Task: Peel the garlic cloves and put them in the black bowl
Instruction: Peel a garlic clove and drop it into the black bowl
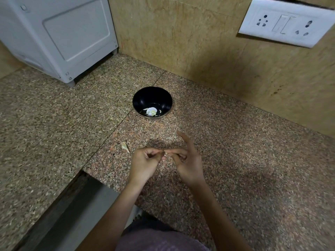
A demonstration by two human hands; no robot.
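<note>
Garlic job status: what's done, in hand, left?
Done: a few pale peeled cloves lie in the black bowl. In hand: the left hand and right hand pinch a held clove between their fingertips. It is mostly hidden, so its peel state is unclear. Left: one loose clove, apparently unpeeled, lies on the counter left of the hands.

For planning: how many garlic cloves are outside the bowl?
2. One clove lies on the counter beside the left hand; another clove, mostly hidden, is pinched between it and the right hand. More may be hidden.
</note>
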